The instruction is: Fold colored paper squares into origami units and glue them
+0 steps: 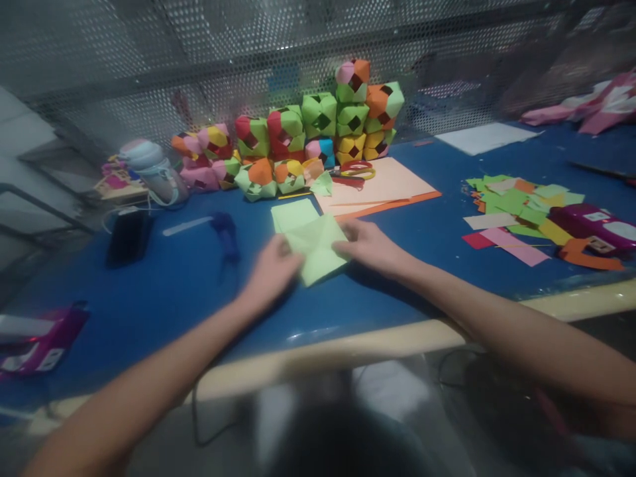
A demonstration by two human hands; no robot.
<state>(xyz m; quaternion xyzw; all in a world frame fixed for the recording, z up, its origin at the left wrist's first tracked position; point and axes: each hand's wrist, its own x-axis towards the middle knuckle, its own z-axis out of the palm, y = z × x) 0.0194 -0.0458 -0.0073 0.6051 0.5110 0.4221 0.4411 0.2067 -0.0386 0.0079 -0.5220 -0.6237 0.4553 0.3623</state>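
Observation:
A light green square of paper [320, 248], with crease lines across it, is held between my two hands just above the blue table. My left hand [275, 265] pinches its left edge, thumb on top. On the opposite side, my right hand [370, 246] grips the upper right edge between thumb and fingers. Behind it lies more light green paper [294, 215], partly covered by the held sheet. Scissors with red and yellow handles [355, 173] rest farther back on peach paper sheets [392, 179].
Folded paper cubes [318, 116] in many colours stand stacked along the perforated metal screen. Paper scraps [527, 205] and a magenta object [593, 225] lie at right. A phone [129, 237], a dark blue item [226, 235] and another magenta object [42, 341] are at left.

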